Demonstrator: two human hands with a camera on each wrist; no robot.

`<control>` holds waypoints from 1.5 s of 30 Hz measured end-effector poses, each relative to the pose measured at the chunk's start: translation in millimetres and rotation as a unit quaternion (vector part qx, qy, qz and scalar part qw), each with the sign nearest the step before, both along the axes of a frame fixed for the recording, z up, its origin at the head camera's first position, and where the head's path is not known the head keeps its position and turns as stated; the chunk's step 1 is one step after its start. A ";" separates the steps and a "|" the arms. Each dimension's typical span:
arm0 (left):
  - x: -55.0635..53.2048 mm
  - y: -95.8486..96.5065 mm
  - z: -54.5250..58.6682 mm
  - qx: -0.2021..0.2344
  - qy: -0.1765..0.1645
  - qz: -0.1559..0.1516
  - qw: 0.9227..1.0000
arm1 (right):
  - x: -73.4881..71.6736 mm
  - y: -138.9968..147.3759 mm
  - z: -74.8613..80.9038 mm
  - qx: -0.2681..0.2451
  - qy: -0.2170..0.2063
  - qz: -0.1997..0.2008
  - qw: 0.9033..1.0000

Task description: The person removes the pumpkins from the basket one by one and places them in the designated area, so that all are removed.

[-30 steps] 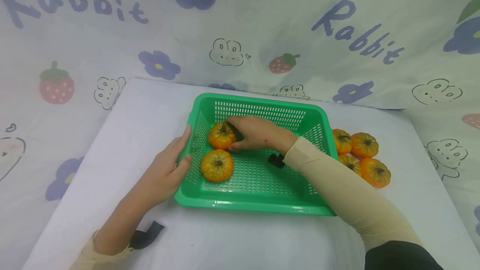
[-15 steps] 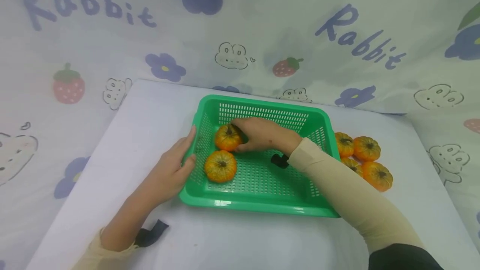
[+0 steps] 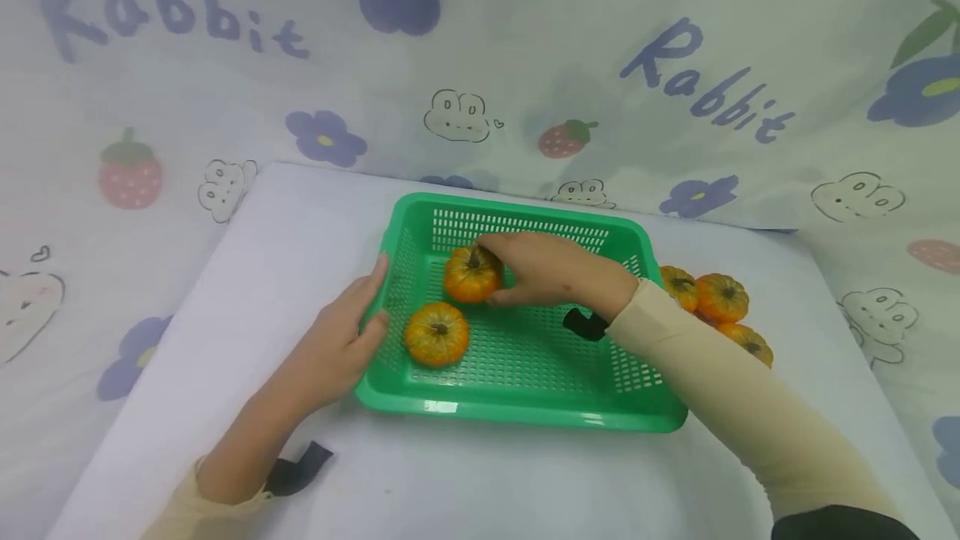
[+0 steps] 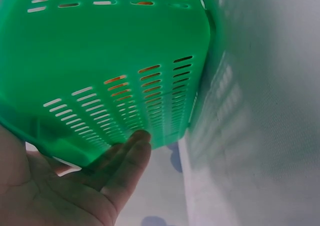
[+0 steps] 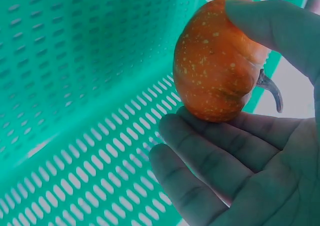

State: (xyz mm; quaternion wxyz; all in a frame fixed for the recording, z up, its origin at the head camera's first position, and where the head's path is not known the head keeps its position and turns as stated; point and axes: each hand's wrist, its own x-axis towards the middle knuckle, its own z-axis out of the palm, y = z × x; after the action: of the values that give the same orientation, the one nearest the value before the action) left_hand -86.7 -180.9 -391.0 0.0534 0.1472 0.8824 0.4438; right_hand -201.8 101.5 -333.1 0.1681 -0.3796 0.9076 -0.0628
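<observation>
In the head view a green plastic basket [image 3: 517,417] stands on the white table. My right hand [image 3: 551,269] reaches into it and holds a small orange pumpkin [image 3: 471,276] between thumb and fingers. In the right wrist view the thumb lies on one side of this pumpkin [image 5: 215,60] and fingers touch the other; its stem points toward the palm. A second pumpkin [image 3: 437,335] sits in the basket, nearer and slightly left. My left hand [image 3: 341,344] rests against the basket's left side, its fingers fairly straight along the outer wall [image 4: 125,40] in the left wrist view.
Several more pumpkins [image 3: 722,298] lie grouped on the table [image 3: 300,207], just right of the basket and partly hidden by the right sleeve [image 3: 720,382]. Behind the table hangs a white cloth [image 3: 495,40] printed with flowers and rabbits.
The pumpkin in my right hand has shifted right inside the basket, opening some space from the left wall. My left hand keeps its place on the basket.
</observation>
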 end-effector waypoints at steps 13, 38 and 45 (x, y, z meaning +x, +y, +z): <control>1.4 -3.7 -1.9 -0.004 0.006 0.008 1.000 | 26.1 49.0 32.4 0.002 0.022 -0.034 0.999; 4.0 0.0 0.6 -0.001 0.011 0.005 1.000 | 73.2 234.7 57.3 -0.072 0.059 -0.272 0.958; 2.6 3.1 1.7 -0.002 0.016 -0.002 1.000 | 80.5 279.7 44.7 -0.073 0.066 -0.324 0.941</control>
State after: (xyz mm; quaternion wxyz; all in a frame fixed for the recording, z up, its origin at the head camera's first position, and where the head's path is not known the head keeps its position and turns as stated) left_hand -84.1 -177.8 -389.3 0.0402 0.1560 0.8838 0.4392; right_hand -121.3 381.2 -288.4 0.0500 -0.0794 0.9835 -0.1546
